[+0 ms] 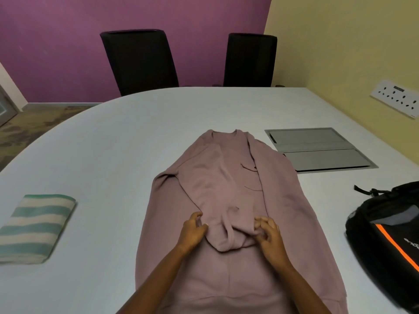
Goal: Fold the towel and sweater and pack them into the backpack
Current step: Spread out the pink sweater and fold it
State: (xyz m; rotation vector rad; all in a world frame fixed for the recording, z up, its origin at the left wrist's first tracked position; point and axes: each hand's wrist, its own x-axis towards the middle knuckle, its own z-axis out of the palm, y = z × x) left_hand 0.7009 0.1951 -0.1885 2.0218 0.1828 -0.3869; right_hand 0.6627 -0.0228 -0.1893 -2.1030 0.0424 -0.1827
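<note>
Together on the sweater (pixel 217 189), left hand (pixel 193 232) and right hand (pixel 269 237), fingers curled round its folded sleeves.

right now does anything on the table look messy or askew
Only the dusty pink sweater: its folded-in sleeves end in a rumpled lump between the left hand and right hand. The green-and-cream striped towel lies neatly folded.

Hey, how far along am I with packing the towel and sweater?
Done: the striped towel lies folded on the left. In hand: the sweater, sleeves laid inward, left hand and right hand at the cuffs. Left: finish folding it, then pack both into the backpack.
</note>
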